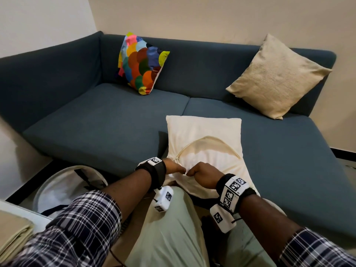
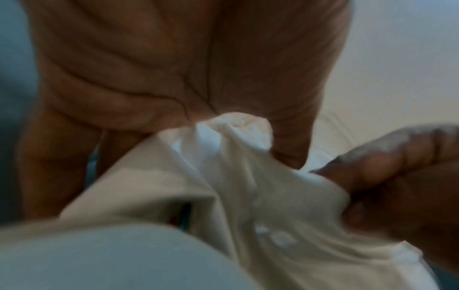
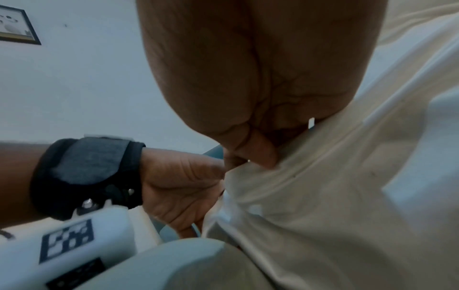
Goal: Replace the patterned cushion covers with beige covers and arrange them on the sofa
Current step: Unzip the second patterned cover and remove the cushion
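A cushion in a pale beige cover (image 1: 204,135) lies on the sofa's front edge against my knee, its zip gaping in a curved slit that shows the white inner. My left hand (image 1: 174,167) grips a bunch of the cover's near corner (image 2: 238,137). My right hand (image 1: 200,172), fingers curled, pinches the cover (image 3: 310,186) right beside it, at the zip end (image 3: 311,122). A patterned cushion (image 1: 141,63) of coloured circles leans on the backrest at the left. A textured beige cushion (image 1: 275,76) leans at the right.
The dark blue sofa (image 1: 100,116) fills the view. A round white laundry basket (image 1: 63,187) stands on the floor at my left. Folded beige fabric (image 1: 13,234) lies on a white surface at the lower left. My knees in light green trousers (image 1: 169,228) touch the cushion.
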Tool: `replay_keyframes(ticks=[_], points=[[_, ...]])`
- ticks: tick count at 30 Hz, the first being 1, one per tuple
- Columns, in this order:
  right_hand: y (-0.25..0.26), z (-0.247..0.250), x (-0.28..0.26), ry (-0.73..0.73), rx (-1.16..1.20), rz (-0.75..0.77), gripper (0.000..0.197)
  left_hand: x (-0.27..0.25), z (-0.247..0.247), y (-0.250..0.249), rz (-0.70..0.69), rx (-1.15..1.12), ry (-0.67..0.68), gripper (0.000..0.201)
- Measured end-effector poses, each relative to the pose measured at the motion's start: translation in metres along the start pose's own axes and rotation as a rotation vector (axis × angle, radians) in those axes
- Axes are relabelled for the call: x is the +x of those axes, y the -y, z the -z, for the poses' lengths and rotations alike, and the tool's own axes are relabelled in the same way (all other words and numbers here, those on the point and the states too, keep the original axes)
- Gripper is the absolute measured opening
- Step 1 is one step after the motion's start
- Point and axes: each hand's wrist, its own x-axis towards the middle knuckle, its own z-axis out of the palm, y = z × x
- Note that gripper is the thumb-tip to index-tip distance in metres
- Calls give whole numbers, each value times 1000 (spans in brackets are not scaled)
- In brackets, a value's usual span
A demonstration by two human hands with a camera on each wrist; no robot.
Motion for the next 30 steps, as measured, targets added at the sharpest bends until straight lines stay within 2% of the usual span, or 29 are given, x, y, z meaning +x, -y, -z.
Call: replay_keyframes(ticks=[3,5,9,12,14,16,18,20,21,23,24,25,28,30], points=[[2,-2,0,45,18,26,47,-11,-1,-12,23,-131,-86,34],[1,1,-2,32,60,57,44,-12,-2,-16,47,-275,-132,30],[-7,16,-7,-180,103,93,35,-11,-1,-19,63,-836,-101,39],[-21,32,-14,-365,-50,25,34,-1,7,-21,83,-1089,-91,55],[-37,41,-20,-427,-139,-28,41,-7,13,-30,65,-1135,-67,52],[-55,48,-24,-452,-213,-89,54,-15,15,-41,61,-1123,-156,22],[-69,50,-26,-433,-264,-182,56,-10,10,-46,77,-1259,-215,30],[-77,50,-27,-361,-255,-254,49,-2,1,-52,51,-1325,-240,25],[-79,51,-27,-297,-239,-268,46,17,-7,-48,15,-1424,-198,22],[-78,52,-27,-180,-188,-247,37,38,-17,-49,-16,-1458,-166,60],[-77,52,-28,-147,-173,-239,35,39,-22,-52,-19,-1476,-133,71],[-74,50,-29,-134,-185,-246,41,34,-27,-58,-19,-1521,-84,71],[-65,41,-25,-219,-289,-307,67,-20,-31,-84,-46,-1534,-80,37],[-60,34,-23,-323,-319,-324,57,-19,-30,-86,-59,-1531,-94,35]])
